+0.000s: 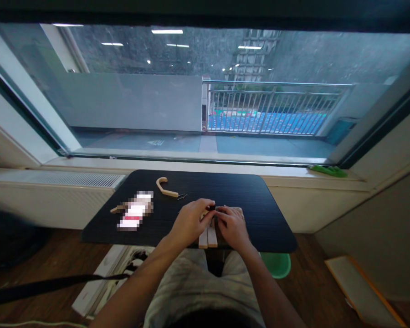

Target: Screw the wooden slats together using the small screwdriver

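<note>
Both my hands rest over two pale wooden slats (207, 238) that lie side by side near the front edge of a black table (259, 214). My left hand (190, 222) is curled, and its fingertips pinch a small dark piece (212, 207) at the far end of the slats. Closed beside it, my right hand (231, 224) presses on the slats and what lies under it, which is hidden. A curved wooden piece (166, 187) lies farther back on the table with a few dark screws (182, 197) at its end.
A blurred white and red sheet (135, 213) and a small wooden stick (117, 209) lie on the table's left. A window sill (191, 161) runs behind, with a green object (328, 171) on its right. Below the table stands a green tub (278, 265), and a board (362, 291) lies on the floor.
</note>
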The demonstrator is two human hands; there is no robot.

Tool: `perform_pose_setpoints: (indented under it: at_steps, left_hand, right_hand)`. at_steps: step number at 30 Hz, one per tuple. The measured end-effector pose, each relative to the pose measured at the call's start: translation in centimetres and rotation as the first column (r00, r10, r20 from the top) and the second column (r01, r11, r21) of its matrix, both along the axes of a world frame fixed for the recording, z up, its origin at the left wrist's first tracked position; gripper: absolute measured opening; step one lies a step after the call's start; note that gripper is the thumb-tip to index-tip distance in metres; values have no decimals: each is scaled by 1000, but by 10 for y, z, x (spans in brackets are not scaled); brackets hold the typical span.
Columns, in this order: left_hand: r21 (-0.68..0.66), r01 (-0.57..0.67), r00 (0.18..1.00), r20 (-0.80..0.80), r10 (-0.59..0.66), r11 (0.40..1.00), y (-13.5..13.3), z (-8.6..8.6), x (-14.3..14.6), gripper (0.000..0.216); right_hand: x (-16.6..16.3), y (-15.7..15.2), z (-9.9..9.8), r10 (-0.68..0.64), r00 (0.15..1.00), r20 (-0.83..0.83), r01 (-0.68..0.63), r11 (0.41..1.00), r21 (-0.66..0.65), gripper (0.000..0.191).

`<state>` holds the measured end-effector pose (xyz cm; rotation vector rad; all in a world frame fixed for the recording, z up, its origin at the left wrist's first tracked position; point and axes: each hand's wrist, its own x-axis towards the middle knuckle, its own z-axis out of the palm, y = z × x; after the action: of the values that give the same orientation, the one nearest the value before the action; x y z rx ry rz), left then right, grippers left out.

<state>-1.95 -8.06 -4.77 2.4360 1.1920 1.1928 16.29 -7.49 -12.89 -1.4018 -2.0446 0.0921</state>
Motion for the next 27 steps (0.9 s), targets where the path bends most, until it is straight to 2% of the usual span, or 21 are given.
perform_pose_setpoints:
  at_steps: [8,13,20,27]
  left_hand:
    - [48,-19,1000,-13,20,999,2,-2,-1,18]
    - [19,-53,998,-34,54,998,1,-2,2,21]
    - [-5,31,999,37,-31,1000,-1,-4,6,15]
    - [-11,41,995,91,-40,999,1,-7,5,15]
  right_hand:
    - [-2,1,-1,-1,1000,-3,1,1000,-8,36]
    - [-1,2,1,-15,1000,-2,15,1000,-26,33]
    - [0,0,1,-19,999,-31,18,1000,-18,32]
    - [-1,0,3,-17,1000,-24,16,1000,-21,32]
